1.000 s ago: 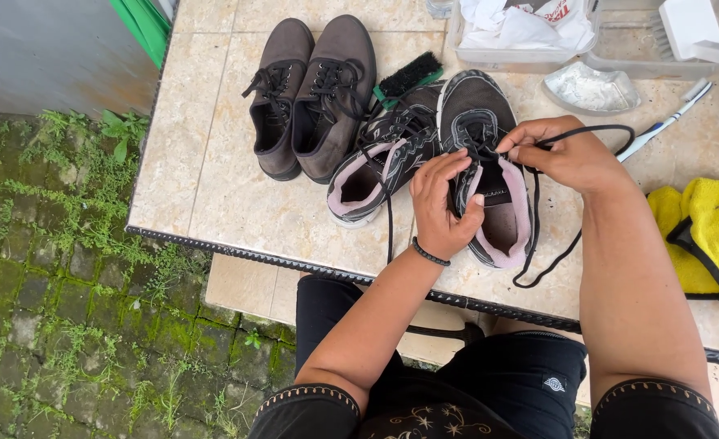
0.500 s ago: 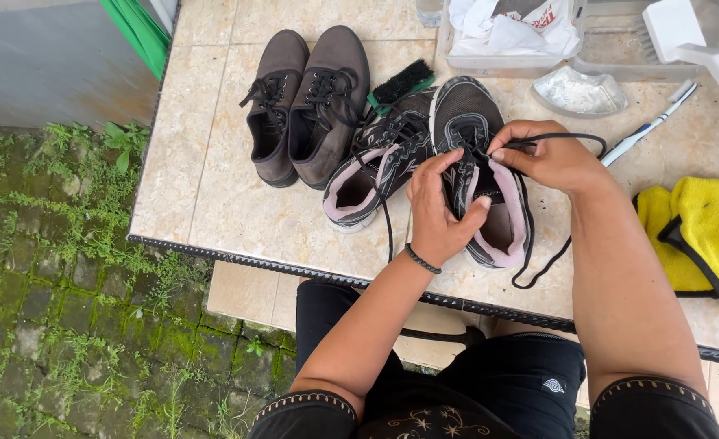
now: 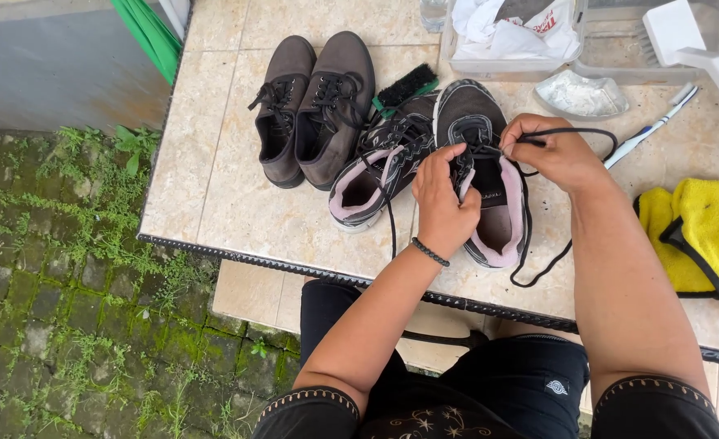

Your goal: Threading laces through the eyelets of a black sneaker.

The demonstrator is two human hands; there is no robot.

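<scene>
A black sneaker with pink lining (image 3: 490,203) lies on the tiled table (image 3: 237,203) in front of me. My left hand (image 3: 442,199) grips its tongue and upper eyelets. My right hand (image 3: 556,152) pinches the black shoelace (image 3: 575,130), which loops out to the right and trails down past the shoe's heel. The matching sneaker (image 3: 380,167) lies on its side just to the left, its lace hanging over the table edge.
A pair of brown lace-up shoes (image 3: 311,106) stands at the back left, a black brush (image 3: 407,85) beside them. Behind are a clear tub of rags (image 3: 510,36), a crumpled bag (image 3: 581,93), a toothbrush (image 3: 648,126) and a yellow cloth (image 3: 705,232) at right. Mossy paving lies left.
My hands have stayed on the sneaker. The right hand has drawn the lace a little farther out to the right; the view has shifted slightly.
</scene>
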